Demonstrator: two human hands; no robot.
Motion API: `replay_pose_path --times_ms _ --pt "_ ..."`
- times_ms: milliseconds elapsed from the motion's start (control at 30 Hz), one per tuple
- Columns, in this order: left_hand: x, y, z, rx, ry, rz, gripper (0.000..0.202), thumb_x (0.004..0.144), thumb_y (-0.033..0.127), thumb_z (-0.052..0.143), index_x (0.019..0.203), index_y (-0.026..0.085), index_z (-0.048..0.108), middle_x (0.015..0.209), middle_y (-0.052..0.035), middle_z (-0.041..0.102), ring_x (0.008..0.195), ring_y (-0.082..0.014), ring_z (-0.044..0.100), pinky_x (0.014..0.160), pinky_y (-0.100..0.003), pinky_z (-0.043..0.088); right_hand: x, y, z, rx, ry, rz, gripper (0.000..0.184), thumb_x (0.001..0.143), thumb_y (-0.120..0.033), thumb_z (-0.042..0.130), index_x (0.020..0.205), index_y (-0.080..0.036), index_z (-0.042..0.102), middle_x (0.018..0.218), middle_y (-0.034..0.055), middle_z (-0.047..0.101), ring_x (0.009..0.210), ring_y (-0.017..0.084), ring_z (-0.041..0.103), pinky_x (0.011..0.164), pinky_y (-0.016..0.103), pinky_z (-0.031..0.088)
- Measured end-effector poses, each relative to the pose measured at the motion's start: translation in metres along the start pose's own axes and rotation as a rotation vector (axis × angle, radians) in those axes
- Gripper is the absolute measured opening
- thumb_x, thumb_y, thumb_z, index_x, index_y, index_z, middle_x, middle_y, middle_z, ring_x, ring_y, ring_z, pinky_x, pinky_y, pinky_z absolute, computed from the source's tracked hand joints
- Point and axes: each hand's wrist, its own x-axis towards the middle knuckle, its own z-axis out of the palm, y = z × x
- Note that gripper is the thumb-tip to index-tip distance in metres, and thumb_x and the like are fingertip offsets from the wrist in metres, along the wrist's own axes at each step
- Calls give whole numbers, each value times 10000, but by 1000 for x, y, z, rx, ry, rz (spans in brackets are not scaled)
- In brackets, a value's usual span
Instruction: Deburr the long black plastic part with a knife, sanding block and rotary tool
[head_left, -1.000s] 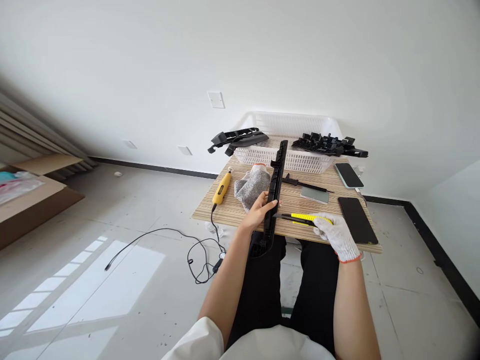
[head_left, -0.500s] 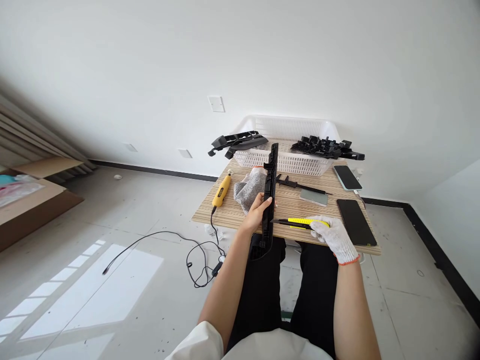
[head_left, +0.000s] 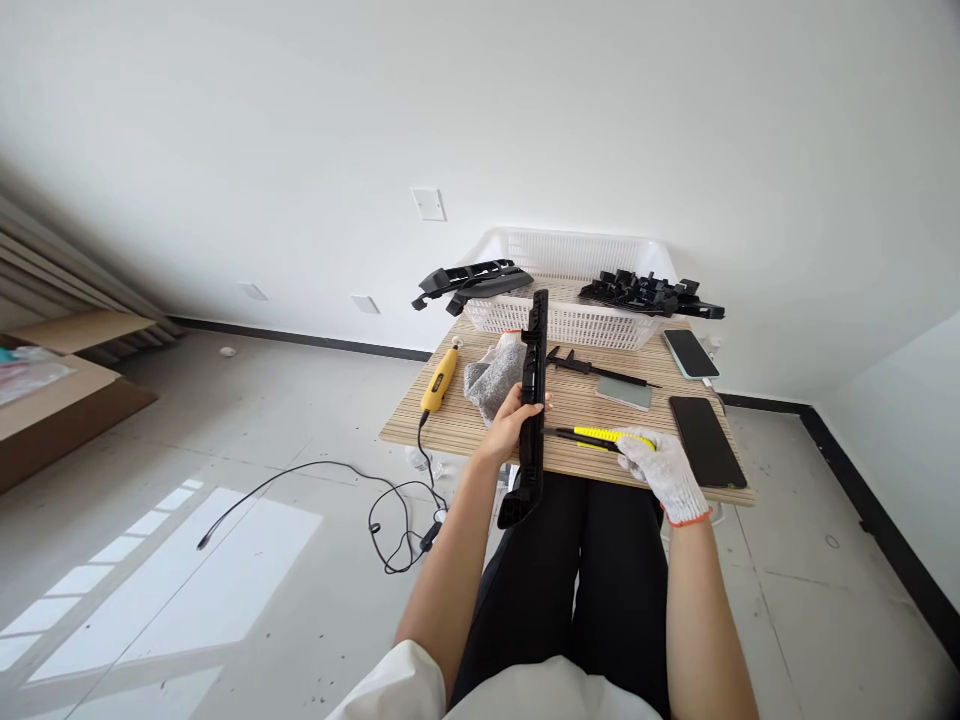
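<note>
My bare left hand [head_left: 513,422] is wrapped round the middle of a long black plastic trim piece [head_left: 533,375], held upright over the table's front edge. In a white knit glove with an orange cuff, my right hand [head_left: 661,468] grips a yellow and black utility knife [head_left: 600,438]. The knife's blade points left, and its tip is at the trim piece's right edge, just below my left fingers; whether it touches cannot be made out. Behind the trim piece lies a grey and white glove [head_left: 495,375]. A black caliper [head_left: 592,368] rests to its right.
A white plastic basket [head_left: 577,325] at the back carries more black plastic parts [head_left: 645,292]. On the wooden table [head_left: 409,425] lie a yellow rotary tool [head_left: 440,380] with its cable, a grey-green block [head_left: 624,392] and two phones [head_left: 707,440]. A cardboard box [head_left: 67,420] stands at far left.
The trim piece has tilted slightly, its lower end turning a little. The knife stays at its right edge, a bit higher along it. My legs have moved closer together, and the view has shifted slightly.
</note>
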Motion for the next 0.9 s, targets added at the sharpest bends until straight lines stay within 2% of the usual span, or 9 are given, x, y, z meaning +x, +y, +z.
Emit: replay_pose_path --times_ms 67,133,267,400,500,633,700,800,900 --pt "0 1 1 3 3 1 364 715 359 768 987 203 583 838 9 663 717 -122 581 653 -238 454 0 -1 0 1 12 -7 436 674 -477 783 927 -126 732 557 -7 547 513 101 501 434 194 300" --pt "1 0 2 15 8 -5 376 737 418 770 976 199 579 764 21 627 698 -121 575 616 -229 445 -1 -1 -1 -18 -48 9 429 673 -469 784 924 -124 732 552 -10 537 515 104 499 430 195 287" --pt "3 -1 2 20 36 4 401 748 486 771 897 197 536 751 32 598 660 -103 575 569 -214 446 -2 -2 0 -20 -23 6 415 691 -463 765 934 -127 728 551 -14 537 513 100 487 437 198 283" --pt "4 -2 4 22 28 -1 441 724 511 790 872 196 519 723 40 604 637 -97 603 596 -215 476 -3 -4 -1 -69 -151 31 411 713 -438 745 967 -115 735 569 0 563 503 87 455 441 199 269" --pt "3 -1 6 -3 54 -40 470 727 572 764 871 199 517 704 31 626 651 -129 654 628 -242 510 -4 -5 -1 -74 -122 15 423 726 -444 728 980 -106 735 578 3 563 506 83 447 449 199 277" --pt "2 -2 7 -48 76 -36 472 769 605 716 873 186 529 807 -18 692 734 -174 715 687 -274 562 -4 -6 0 -88 -110 17 427 719 -434 730 980 -96 733 572 6 558 517 92 467 448 200 278" --pt "2 -4 7 -70 51 -25 484 780 613 706 911 182 528 912 -47 720 777 -196 734 726 -309 587 -3 -6 2 -77 -81 14 428 716 -433 729 984 -100 730 569 5 558 507 88 461 445 200 273" --pt "1 -6 5 -111 -3 -21 485 812 614 677 965 191 496 1038 -75 728 862 -234 750 803 -375 601 -2 -6 4 -77 -112 32 421 703 -428 742 973 -106 729 558 2 554 505 90 468 442 196 271" --pt "2 -9 3 -137 -75 -27 435 837 546 688 992 199 478 1096 -82 725 967 -255 739 880 -410 582 -1 -4 5 -65 -62 34 418 694 -448 749 947 -116 723 559 0 555 505 92 481 442 190 279"
